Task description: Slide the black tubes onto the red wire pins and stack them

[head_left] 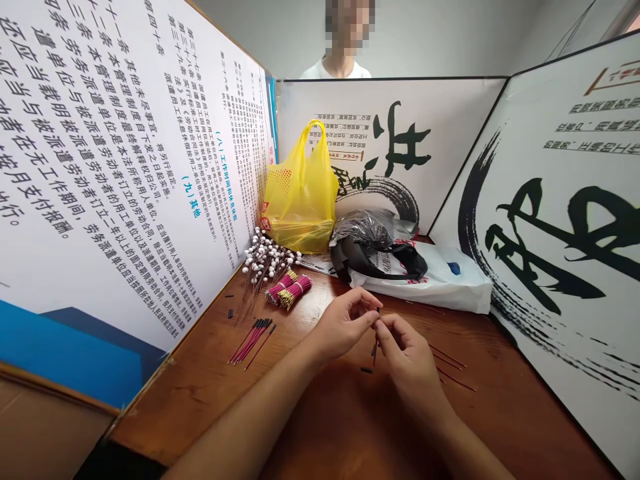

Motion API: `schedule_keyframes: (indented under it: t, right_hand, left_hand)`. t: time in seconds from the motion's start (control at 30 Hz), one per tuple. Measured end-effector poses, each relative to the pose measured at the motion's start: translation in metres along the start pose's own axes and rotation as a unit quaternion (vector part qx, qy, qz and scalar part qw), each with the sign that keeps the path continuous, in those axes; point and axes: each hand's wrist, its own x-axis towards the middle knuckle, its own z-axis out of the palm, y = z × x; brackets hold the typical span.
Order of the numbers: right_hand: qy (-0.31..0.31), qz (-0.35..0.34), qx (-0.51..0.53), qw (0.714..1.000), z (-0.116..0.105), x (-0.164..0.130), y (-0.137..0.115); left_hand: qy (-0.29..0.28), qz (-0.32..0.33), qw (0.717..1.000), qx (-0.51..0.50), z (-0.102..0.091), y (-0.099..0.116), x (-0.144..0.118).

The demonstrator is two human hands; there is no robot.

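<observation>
Both hands are meeting over the middle of the wooden table, fingertips almost touching. The left hand is curling in from the left, thumb and forefinger pinched nearly closed on the upper end of a thin dark red stick. The right hand is coming in from the right, its thumb and first fingers likewise pressed close together on the same stick just below, with the stick's lower end hanging down between the two hands. The stick is so slim that it is hard to tell whether a small black sleeve is sitting on it at the pinch; it looks that way.

On the table just under the hands, a short black tube piece is lying loose. To the right, a few more loose red sticks are lying flat. To the left, a small fan of finished sticks with black tips is resting near the text board. Farther back, bundled pink sticks, white-beaded stems, a yellow bag, a black bag and a white bag are sitting against the partition.
</observation>
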Motion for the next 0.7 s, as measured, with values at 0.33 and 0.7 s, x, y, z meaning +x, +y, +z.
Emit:
schedule_keyframes:
  t: [0.33, 0.7]
  right_hand:
    - [-0.007, 0.020, 0.016, 1.000, -0.0008, -0.0007, 0.0060]
    - [-0.031, 0.036, 0.050, 0.998, 0.0001, 0.0012, 0.0008]
  left_hand:
    - [-0.002, -0.001, 1.000, -0.009, 0.0014, -0.0011, -0.0004]
    - [0.022, 0.005, 0.999, -0.028, -0.0047, 0.0056, 0.0024]
